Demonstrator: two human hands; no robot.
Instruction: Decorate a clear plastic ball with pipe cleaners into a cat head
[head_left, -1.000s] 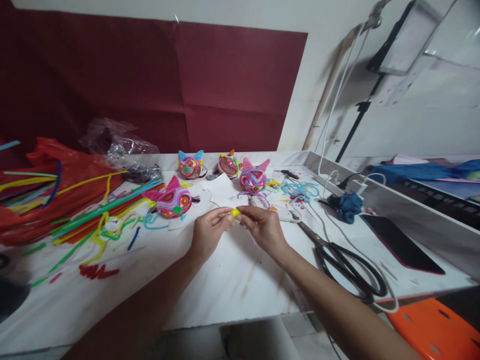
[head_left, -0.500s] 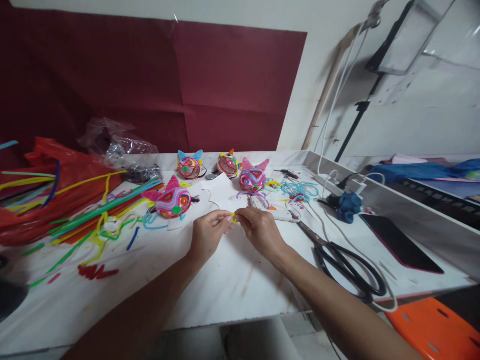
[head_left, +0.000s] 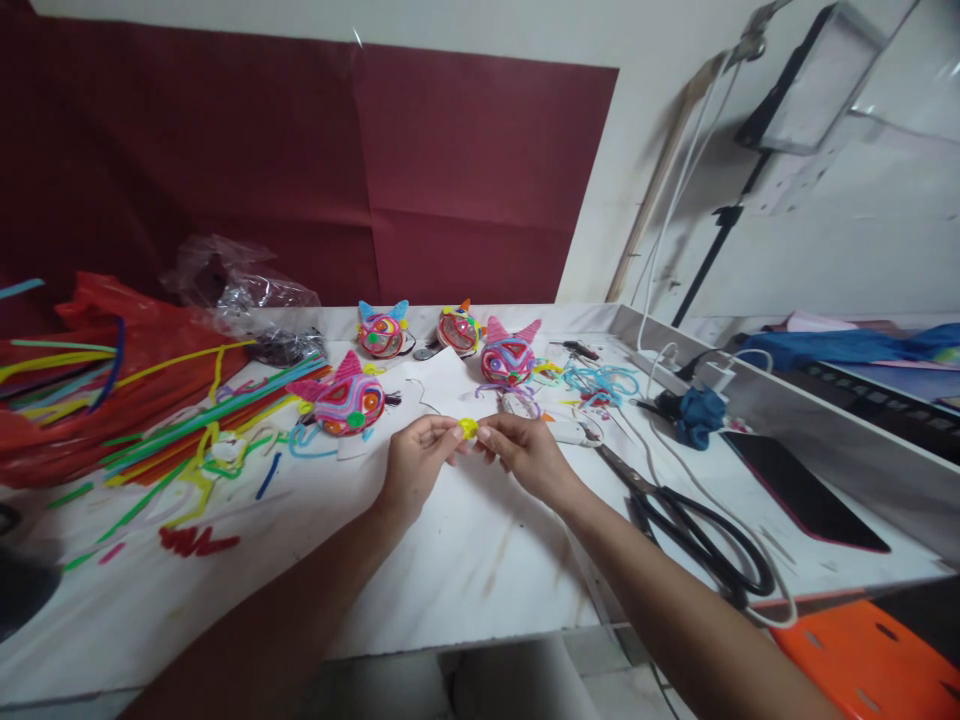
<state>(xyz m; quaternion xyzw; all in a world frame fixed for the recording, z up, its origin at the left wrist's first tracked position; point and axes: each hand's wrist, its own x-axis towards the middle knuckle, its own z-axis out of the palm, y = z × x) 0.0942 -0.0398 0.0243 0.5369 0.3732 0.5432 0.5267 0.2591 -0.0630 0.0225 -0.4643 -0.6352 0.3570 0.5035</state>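
Observation:
My left hand (head_left: 417,463) and my right hand (head_left: 525,455) meet over the white table (head_left: 465,560), fingertips pinched together on a small yellow pipe-cleaner coil (head_left: 469,428). Both hands are closed on it, a little above the tabletop. Just beyond them lies a pink pipe-cleaner cat face (head_left: 346,398), and further back stand three more: a blue-eared one (head_left: 381,332), an orange-tipped one (head_left: 458,328) and a pink-eared one (head_left: 508,357). A white sheet of paper (head_left: 439,390) lies under the space behind my hands.
Loose coloured pipe cleaners (head_left: 187,425) spill from a red plastic bag (head_left: 112,370) at the left, next to a clear bag (head_left: 240,290). Large black scissors (head_left: 694,535), a dark phone (head_left: 802,490), white cables (head_left: 675,360) and blue pipe-cleaner scraps (head_left: 600,380) lie at the right. An orange stool (head_left: 870,660) stands lower right.
My hands have stayed in place, working the yellow coil between the fingertips; it shows a little more now than half a second ago. The view has shifted slightly.

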